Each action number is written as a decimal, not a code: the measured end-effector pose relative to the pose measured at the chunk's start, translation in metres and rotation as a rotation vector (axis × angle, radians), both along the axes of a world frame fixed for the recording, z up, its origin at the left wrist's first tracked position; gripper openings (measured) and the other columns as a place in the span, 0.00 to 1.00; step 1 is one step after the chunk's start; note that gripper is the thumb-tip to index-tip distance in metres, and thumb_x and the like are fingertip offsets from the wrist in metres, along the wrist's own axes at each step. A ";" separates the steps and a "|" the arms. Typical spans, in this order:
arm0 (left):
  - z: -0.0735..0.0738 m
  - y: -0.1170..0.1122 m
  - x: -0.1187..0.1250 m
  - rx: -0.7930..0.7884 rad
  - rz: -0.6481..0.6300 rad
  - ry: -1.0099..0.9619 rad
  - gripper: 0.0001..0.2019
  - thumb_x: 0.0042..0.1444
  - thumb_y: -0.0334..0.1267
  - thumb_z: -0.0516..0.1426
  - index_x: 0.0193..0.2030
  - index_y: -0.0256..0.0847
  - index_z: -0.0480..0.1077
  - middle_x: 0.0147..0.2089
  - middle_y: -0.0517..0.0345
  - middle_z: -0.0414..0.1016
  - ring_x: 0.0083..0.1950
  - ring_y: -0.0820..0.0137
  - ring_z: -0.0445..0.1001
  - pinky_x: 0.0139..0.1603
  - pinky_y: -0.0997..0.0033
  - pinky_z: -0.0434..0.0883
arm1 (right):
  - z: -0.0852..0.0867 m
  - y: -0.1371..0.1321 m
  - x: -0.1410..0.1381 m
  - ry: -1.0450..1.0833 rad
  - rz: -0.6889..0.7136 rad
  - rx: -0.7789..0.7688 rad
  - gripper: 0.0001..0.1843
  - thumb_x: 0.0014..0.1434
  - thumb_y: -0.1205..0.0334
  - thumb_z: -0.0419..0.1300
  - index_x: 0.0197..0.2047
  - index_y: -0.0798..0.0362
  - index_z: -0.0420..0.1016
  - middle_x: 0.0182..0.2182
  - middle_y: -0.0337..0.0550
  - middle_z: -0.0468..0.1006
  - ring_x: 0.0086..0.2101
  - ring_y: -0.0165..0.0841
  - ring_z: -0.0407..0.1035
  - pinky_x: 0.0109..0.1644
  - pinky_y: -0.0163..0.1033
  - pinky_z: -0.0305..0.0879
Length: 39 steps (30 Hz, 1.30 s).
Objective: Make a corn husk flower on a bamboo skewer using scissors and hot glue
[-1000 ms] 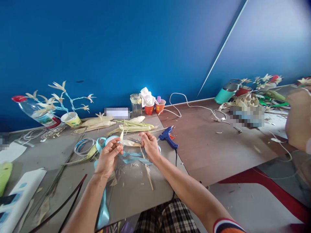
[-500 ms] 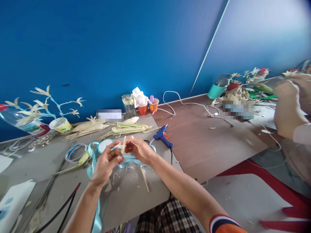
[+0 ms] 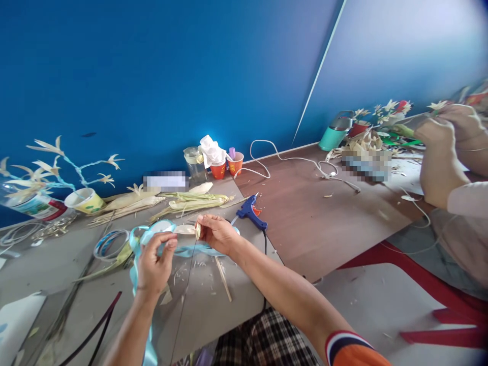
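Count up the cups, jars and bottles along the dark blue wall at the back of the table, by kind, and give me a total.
Orange cups: 2
Yellow-and-white cup: 1
Glass jar: 1
Plastic bottle: 1
Total: 5

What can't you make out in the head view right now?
Head view only.
The pale leaf strip: its end is hidden inside the right hand; whether the left hand grips it is unclear.
The left pixelated patch and right pixelated patch: contents blurred out.
The bottle: cut off by the left edge.
The other person's hand: motion-blurred, partly past the right edge.
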<state>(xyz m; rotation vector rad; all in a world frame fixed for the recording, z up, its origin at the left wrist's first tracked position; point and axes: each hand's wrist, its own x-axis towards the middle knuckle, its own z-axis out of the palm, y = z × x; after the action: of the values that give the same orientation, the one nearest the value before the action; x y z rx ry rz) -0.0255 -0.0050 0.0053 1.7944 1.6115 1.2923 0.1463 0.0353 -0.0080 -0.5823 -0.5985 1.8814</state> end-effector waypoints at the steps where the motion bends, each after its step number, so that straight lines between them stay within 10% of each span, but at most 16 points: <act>1: -0.001 0.002 -0.003 0.080 0.058 0.054 0.09 0.53 0.45 0.57 0.30 0.42 0.71 0.36 0.53 0.76 0.43 0.61 0.72 0.49 0.62 0.65 | -0.001 0.001 0.000 0.004 -0.003 -0.008 0.16 0.44 0.55 0.68 0.19 0.54 0.67 0.16 0.34 0.67 0.19 0.24 0.57 0.25 0.32 0.56; 9: -0.013 0.013 -0.018 -0.092 -0.035 0.269 0.09 0.50 0.46 0.59 0.34 0.44 0.72 0.39 0.52 0.76 0.36 0.61 0.73 0.44 0.61 0.65 | -0.003 0.003 0.000 0.008 0.002 -0.034 0.14 0.46 0.56 0.67 0.20 0.55 0.69 0.15 0.34 0.67 0.18 0.25 0.58 0.25 0.32 0.57; 14: -0.012 0.009 -0.010 0.103 0.131 0.478 0.09 0.51 0.41 0.58 0.23 0.44 0.69 0.37 0.51 0.75 0.44 0.56 0.71 0.55 0.52 0.56 | -0.007 0.005 0.000 0.001 0.008 -0.026 0.15 0.46 0.55 0.67 0.21 0.55 0.69 0.16 0.35 0.68 0.18 0.25 0.59 0.25 0.32 0.57; 18: -0.005 0.004 -0.001 0.175 0.104 0.231 0.05 0.52 0.41 0.58 0.30 0.42 0.69 0.38 0.50 0.73 0.42 0.60 0.71 0.47 0.61 0.64 | -0.007 0.005 0.000 0.012 -0.004 -0.019 0.15 0.46 0.55 0.67 0.20 0.55 0.68 0.15 0.34 0.68 0.18 0.25 0.58 0.24 0.32 0.55; 25: 0.001 -0.006 0.014 -0.198 -0.224 -0.084 0.16 0.58 0.49 0.51 0.28 0.41 0.68 0.23 0.59 0.67 0.25 0.70 0.64 0.28 0.71 0.63 | -0.005 0.004 0.001 -0.011 -0.013 0.025 0.16 0.46 0.54 0.66 0.20 0.55 0.68 0.15 0.34 0.67 0.18 0.24 0.58 0.25 0.32 0.55; 31: 0.006 -0.007 0.021 -0.498 -0.414 -0.255 0.16 0.54 0.49 0.56 0.40 0.38 0.69 0.34 0.55 0.74 0.23 0.75 0.63 0.26 0.72 0.62 | -0.006 0.002 -0.001 -0.098 -0.034 0.045 0.16 0.45 0.52 0.67 0.20 0.56 0.69 0.15 0.34 0.67 0.18 0.24 0.58 0.25 0.33 0.53; 39: -0.001 -0.004 0.016 -0.562 -0.367 -0.414 0.12 0.51 0.45 0.60 0.32 0.37 0.69 0.27 0.61 0.70 0.19 0.80 0.60 0.22 0.75 0.57 | -0.002 -0.001 0.000 -0.136 -0.036 -0.024 0.20 0.47 0.46 0.64 0.28 0.58 0.74 0.21 0.37 0.71 0.20 0.23 0.59 0.27 0.33 0.53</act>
<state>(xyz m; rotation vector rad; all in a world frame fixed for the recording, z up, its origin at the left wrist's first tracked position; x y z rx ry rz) -0.0091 -0.0088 0.0045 1.2904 1.1874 0.8547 0.1467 0.0342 -0.0101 -0.7367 -0.6499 1.8274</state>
